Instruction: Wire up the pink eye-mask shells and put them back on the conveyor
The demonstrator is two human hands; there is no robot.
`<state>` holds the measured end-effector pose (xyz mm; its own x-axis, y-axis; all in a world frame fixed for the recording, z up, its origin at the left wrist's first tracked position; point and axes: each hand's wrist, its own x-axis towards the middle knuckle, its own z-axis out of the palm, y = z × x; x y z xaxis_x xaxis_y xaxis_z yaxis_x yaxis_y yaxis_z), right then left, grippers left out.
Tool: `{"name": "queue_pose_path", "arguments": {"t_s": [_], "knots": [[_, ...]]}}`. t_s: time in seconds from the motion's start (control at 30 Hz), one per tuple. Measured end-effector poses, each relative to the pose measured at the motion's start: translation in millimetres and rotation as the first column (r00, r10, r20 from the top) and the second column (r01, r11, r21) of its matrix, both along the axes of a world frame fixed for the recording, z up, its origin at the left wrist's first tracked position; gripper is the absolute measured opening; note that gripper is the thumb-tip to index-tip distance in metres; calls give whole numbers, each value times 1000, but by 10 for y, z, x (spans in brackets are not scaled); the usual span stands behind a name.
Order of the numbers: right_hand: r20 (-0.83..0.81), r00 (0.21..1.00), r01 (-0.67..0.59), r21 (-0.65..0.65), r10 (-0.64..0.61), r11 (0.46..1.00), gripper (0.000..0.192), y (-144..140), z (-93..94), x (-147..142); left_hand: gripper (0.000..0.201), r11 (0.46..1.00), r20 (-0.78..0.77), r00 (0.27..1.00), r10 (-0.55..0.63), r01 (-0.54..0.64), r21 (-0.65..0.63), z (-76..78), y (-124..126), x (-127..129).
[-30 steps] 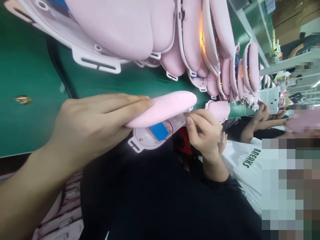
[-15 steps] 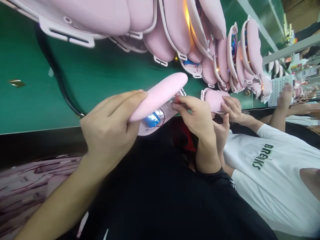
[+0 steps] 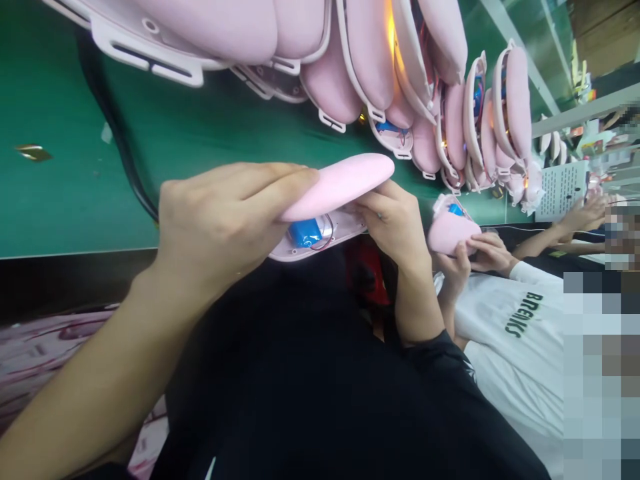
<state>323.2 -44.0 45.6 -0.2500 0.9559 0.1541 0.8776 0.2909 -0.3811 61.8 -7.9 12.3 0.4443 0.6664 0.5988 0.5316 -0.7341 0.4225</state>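
Observation:
My left hand (image 3: 220,220) grips a pink padded device (image 3: 345,180) at its near end, fingers over the soft pink pad. Under the pad, its pale plastic base (image 3: 320,240) is open and shows a blue battery (image 3: 305,233) with a red wire. My right hand (image 3: 395,223) holds the far end of the same device, fingers curled at the seam between pad and base. The device is held just above the front edge of the green belt (image 3: 200,147).
A long row of pink padded devices (image 3: 360,60) leans along the green belt. A black cable (image 3: 120,153) crosses the belt at left. A person in a white shirt (image 3: 520,327) at right holds another pink device (image 3: 450,230). Stacked pink parts (image 3: 60,347) sit low left.
My right hand has slid under the pad and closed on the device's far end. The pad has tipped flatter over the base. The neighbour has lifted their pink device off the belt.

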Motion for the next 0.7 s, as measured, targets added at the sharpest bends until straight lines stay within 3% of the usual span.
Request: {"name": "queue_pose_path", "arguments": {"t_s": [0.13,0.3,0.5,0.7], "knots": [[-3,1000,19,0,-19,1000,18,46,6,10,44,1000,-6,1000,-16,16,-23,-15,-4,-19],[-30,998,-60,-38,59,998,21,95,65,49,44,1000,1,1000,-1,1,-17,-21,10,-35],[44,992,-120,74,117,990,21,99,10,95,45,999,-27,999,-22,21,-36,-25,43,-60],[201,969,-173,150,141,974,18,-135,25,-4,43,999,-15,999,-43,44,6,-27,62,-30]]}}
